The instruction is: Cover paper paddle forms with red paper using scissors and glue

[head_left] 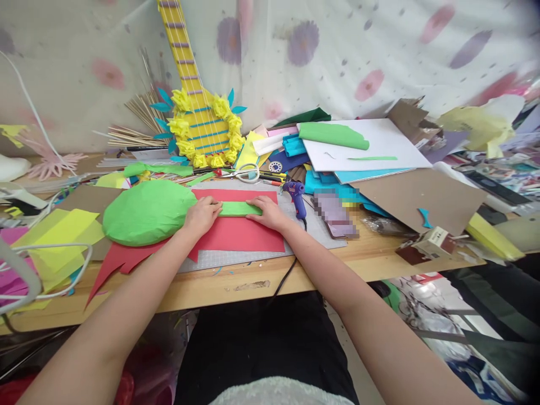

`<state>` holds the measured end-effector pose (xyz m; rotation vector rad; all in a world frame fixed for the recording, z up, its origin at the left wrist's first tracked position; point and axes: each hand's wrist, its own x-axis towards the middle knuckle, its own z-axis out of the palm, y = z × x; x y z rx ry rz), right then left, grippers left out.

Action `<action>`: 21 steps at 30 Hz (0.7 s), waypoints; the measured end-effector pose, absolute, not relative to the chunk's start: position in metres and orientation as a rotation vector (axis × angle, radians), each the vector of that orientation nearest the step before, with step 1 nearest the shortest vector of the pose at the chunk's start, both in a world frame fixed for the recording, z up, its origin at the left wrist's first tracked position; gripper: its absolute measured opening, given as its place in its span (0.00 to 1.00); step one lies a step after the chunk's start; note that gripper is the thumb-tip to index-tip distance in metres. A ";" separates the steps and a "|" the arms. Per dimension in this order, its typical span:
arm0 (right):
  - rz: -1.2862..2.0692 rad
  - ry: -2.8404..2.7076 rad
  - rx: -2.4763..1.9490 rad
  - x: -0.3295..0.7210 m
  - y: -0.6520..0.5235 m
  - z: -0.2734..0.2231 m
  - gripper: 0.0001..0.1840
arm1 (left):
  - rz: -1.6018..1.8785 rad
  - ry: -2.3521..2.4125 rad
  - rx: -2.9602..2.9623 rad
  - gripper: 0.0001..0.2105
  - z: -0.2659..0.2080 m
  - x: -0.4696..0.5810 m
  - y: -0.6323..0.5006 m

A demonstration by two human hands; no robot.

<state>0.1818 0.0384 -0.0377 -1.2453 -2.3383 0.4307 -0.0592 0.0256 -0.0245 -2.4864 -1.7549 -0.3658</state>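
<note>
A narrow green paper strip lies flat on a red paper sheet, joined at its left to a rounded green paper-covered shape. My left hand presses down on the strip's left end, right beside the green shape. My right hand presses on the strip's right end with fingers flat. Both hands rest on the paper and hold nothing up.
A blue glue gun stands just right of my right hand, its cord running off the table edge. Scissors lie behind the red sheet. A yellow paper guitar, cardboard, and coloured paper piles crowd the back and right.
</note>
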 end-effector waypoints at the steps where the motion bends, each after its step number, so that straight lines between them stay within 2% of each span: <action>1: 0.424 -2.346 -1.245 0.182 0.038 -0.038 0.27 | -0.372 -1.743 -2.486 0.14 -0.025 -0.059 0.026; 7: 0.313 -2.432 -1.252 0.180 0.037 -0.030 0.26 | -0.422 -1.729 -2.463 0.14 -0.031 -0.060 0.025; 12: 0.136 -2.567 -1.315 0.167 0.055 -0.003 0.17 | -0.507 -1.715 -2.460 0.14 -0.036 -0.062 0.024; 17: -0.043 -2.386 -1.744 0.166 0.099 0.026 0.17 | -0.552 -1.730 -2.449 0.14 -0.037 -0.061 0.023; 21: -0.013 -2.351 -2.018 0.171 0.136 0.034 0.16 | -0.525 -1.732 -2.472 0.13 -0.034 -0.061 0.023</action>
